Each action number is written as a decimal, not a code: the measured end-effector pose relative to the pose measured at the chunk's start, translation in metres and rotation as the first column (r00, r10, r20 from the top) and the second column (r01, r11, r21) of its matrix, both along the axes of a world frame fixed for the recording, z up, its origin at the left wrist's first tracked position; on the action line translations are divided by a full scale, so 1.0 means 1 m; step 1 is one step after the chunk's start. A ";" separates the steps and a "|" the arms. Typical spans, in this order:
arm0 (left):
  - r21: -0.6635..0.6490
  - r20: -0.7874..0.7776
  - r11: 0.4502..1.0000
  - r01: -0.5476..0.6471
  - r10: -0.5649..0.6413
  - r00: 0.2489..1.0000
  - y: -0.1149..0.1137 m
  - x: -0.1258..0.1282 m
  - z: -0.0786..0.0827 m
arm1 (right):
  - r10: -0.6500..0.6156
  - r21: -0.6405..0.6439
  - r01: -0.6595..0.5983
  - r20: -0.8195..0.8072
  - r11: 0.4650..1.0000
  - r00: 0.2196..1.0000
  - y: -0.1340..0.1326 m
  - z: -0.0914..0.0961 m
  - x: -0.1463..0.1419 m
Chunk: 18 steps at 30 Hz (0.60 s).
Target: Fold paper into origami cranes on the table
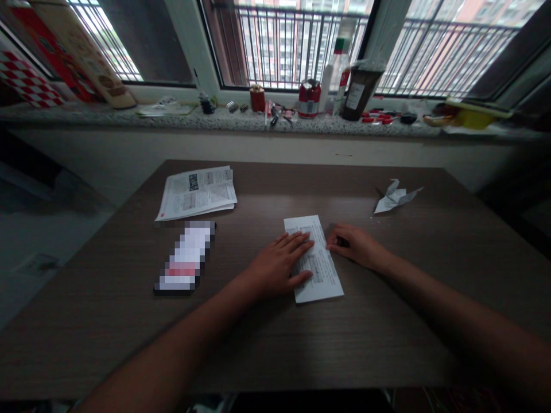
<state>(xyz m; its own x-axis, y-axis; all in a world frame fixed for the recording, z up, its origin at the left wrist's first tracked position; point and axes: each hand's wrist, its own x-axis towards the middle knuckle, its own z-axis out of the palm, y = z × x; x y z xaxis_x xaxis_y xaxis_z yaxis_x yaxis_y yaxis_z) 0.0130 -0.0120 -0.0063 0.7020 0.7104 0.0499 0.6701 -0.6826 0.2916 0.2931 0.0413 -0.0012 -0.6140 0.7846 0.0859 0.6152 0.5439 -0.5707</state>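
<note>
Printed sheet (322,287) under the left grip (279,264), right grip (353,244) at its edge

I view the work area remotely through the head camera. The printed sheet lies on the middle of the table (279,355), its long sides running away from my viewpoint and its far end angled slightly to the left.

Left grip: palm down on the left part of the sheet, the thumb apart from the spread fingers. I read this grip as apart.

Right grip: partly curled, with the fingertips at the sheet's right edge. I cannot tell whether they are clamped on the paper or only meet its edge. A dark patch shows inside the curl; I cannot tell whether it is shadow or an object.

Table layout: to the left of the sheet, I locate a phone (185,258) lying with its screen up; the screen content is pixelated. Just beyond the phone is a stack of printed pages (202,201). At the far right, well apart from the sheet, sits a folded paper bird (391,199).

Background: a stone windowsill (241,124) carries, among other items, a red can (310,100), a clear bottle (336,80) and a dark cup (359,94), with the cup just right of the bottle
</note>
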 end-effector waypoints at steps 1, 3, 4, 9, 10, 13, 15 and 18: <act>0.001 -0.002 1.000 0.001 -0.001 1.000 0.000 0.000 0.000 | 0.003 0.007 -0.003 -0.002 1.000 1.000 -0.005 0.000 0.001; 0.003 -0.005 1.000 0.003 -0.003 1.000 0.000 -0.001 -0.002 | 0.025 0.007 -0.025 -0.006 1.000 1.000 -0.015 0.000 0.004; 0.003 -0.004 1.000 0.004 -0.004 1.000 0.001 -0.001 -0.002 | 0.040 0.001 -0.040 -0.008 0.999 0.999 -0.019 0.000 0.005; 0.006 0.004 1.000 0.004 -0.004 1.000 0.002 -0.002 -0.006 | 0.072 -0.022 -0.073 -0.011 0.997 0.997 -0.041 -0.003 0.012; 0.008 0.003 1.000 0.004 -0.004 1.000 0.002 -0.002 -0.006 | 0.080 -0.016 -0.081 -0.021 0.997 0.997 -0.045 -0.004 0.013; 0.010 0.005 1.000 0.003 -0.003 1.000 0.002 -0.002 -0.005 | 0.093 -0.026 -0.094 -0.041 0.995 0.995 -0.060 -0.007 0.018; 0.011 0.007 1.000 0.002 -0.002 1.000 0.001 -0.002 -0.004 | 0.098 -0.037 -0.100 -0.046 0.994 0.994 -0.069 -0.008 0.021; 0.008 -0.004 1.000 0.002 -0.001 1.000 0.001 -0.002 -0.003 | 0.119 -0.059 -0.121 -0.044 0.991 0.992 -0.081 -0.007 0.024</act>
<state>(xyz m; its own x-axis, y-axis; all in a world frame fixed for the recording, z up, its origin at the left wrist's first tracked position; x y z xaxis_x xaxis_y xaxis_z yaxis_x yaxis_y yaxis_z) 0.0113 -0.0115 -0.0092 0.7033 0.7090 0.0527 0.6703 -0.6859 0.2832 0.3170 -0.0395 -0.0085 -0.7012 0.7099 0.0665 0.5234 0.5758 -0.6280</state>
